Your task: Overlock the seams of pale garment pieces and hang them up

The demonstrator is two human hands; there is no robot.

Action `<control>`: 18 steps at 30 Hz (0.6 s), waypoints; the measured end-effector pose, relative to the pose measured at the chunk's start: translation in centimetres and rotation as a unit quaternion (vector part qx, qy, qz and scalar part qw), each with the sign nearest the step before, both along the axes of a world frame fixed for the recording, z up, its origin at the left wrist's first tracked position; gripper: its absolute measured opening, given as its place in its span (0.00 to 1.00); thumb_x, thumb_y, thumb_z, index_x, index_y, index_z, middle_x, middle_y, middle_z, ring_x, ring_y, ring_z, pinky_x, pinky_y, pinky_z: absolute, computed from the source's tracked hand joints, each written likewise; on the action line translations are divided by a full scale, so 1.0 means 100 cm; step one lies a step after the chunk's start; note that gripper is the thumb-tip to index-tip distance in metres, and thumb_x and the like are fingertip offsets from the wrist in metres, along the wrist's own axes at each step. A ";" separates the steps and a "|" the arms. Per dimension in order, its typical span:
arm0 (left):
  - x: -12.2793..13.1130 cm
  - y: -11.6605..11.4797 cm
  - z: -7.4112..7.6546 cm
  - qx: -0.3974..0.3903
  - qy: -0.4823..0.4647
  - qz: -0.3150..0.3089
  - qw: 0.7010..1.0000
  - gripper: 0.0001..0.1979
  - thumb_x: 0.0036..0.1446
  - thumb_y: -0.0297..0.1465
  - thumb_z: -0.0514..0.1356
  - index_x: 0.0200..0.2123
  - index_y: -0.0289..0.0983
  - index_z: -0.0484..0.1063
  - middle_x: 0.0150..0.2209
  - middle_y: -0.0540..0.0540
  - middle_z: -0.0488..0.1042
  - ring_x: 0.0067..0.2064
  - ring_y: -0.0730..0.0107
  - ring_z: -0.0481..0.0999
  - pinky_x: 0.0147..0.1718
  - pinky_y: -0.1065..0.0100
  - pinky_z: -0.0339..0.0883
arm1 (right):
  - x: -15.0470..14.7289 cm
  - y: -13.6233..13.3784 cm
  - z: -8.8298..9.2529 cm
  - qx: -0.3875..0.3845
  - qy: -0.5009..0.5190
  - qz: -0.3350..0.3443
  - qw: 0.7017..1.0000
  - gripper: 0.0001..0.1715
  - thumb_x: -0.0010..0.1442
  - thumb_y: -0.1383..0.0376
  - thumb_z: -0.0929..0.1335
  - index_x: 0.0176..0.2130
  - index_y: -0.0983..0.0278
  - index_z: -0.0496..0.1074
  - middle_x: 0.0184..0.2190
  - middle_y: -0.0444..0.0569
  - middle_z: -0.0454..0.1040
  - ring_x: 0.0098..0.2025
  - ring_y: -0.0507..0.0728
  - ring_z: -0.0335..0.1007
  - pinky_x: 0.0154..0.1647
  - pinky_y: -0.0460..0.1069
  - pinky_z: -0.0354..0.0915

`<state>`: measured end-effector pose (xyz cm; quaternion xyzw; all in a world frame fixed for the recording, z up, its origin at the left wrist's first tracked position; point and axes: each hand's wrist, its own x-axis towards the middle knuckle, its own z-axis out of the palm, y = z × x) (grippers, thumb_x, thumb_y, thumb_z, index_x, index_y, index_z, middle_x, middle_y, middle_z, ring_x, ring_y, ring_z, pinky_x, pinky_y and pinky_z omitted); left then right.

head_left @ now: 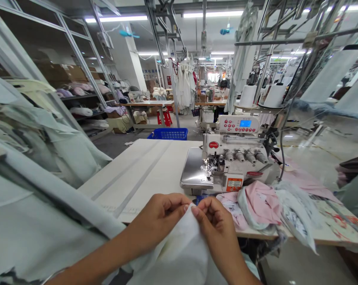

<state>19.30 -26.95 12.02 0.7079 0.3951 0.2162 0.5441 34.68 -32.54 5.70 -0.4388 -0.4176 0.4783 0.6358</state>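
Clearly, I have the left hand (164,211) and right hand (216,219) pinching the top of the white fabric (191,249), which hangs before the desk (131,170); probably light, limp, best held by that edge.

Your cloth (191,247): plain white
Your sewing machine (240,168): white, with red buttons (229,126), a blue display (245,123) and an orange label (234,183)
Your tabletop (173,174): off-white, crossed by two grey bands (145,178)
Fabric bundle (262,202) at your right: pale pink
Basket (170,134) ahead of you: blue
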 end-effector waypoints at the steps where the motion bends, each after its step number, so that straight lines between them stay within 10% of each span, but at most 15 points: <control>1: 0.000 0.000 -0.001 -0.003 0.000 -0.002 1.000 0.16 0.62 0.42 0.59 0.39 0.36 0.78 0.35 0.46 0.80 0.36 0.67 0.75 0.34 0.72 0.67 | -0.001 0.000 -0.003 0.003 0.004 -0.002 1.000 0.17 0.62 0.55 0.72 0.31 0.64 0.68 0.25 0.41 0.66 0.27 0.51 0.59 0.27 0.44 0.54; 7: 0.005 -0.009 -0.001 0.139 0.065 0.015 0.988 0.14 0.65 0.38 0.55 0.33 0.37 0.76 0.30 0.50 0.77 0.33 0.72 0.74 0.33 0.75 0.65 | 0.004 -0.005 -0.012 0.056 -0.085 0.006 0.995 0.19 0.68 0.55 0.68 0.29 0.63 0.69 0.27 0.41 0.62 0.29 0.52 0.58 0.29 0.46 0.55; 11: 0.011 -0.012 0.031 0.344 0.075 -0.011 0.936 0.10 0.67 0.31 0.53 0.37 0.40 0.73 0.31 0.54 0.78 0.30 0.76 0.75 0.31 0.77 0.64 | 0.013 -0.004 0.014 0.169 -0.084 0.047 0.981 0.17 0.64 0.56 0.73 0.29 0.64 0.74 0.41 0.50 0.69 0.46 0.59 0.67 0.49 0.51 0.62; 15: 0.020 0.034 0.051 0.499 0.130 0.027 0.856 0.09 0.66 0.32 0.54 0.41 0.40 0.75 0.37 0.52 0.80 0.35 0.72 0.77 0.36 0.73 0.67 | 0.018 -0.002 0.014 0.170 -0.087 0.085 0.978 0.17 0.66 0.59 0.71 0.28 0.63 0.70 0.31 0.45 0.68 0.34 0.55 0.66 0.34 0.47 0.61; 18: 0.032 0.090 0.023 0.510 0.188 0.031 0.839 0.13 0.67 0.33 0.53 0.40 0.39 0.77 0.39 0.49 0.80 0.40 0.68 0.77 0.43 0.68 0.68 | 0.017 0.001 -0.019 0.111 -0.217 0.028 0.969 0.18 0.72 0.62 0.61 0.30 0.63 0.67 0.33 0.48 0.68 0.36 0.57 0.66 0.37 0.49 0.59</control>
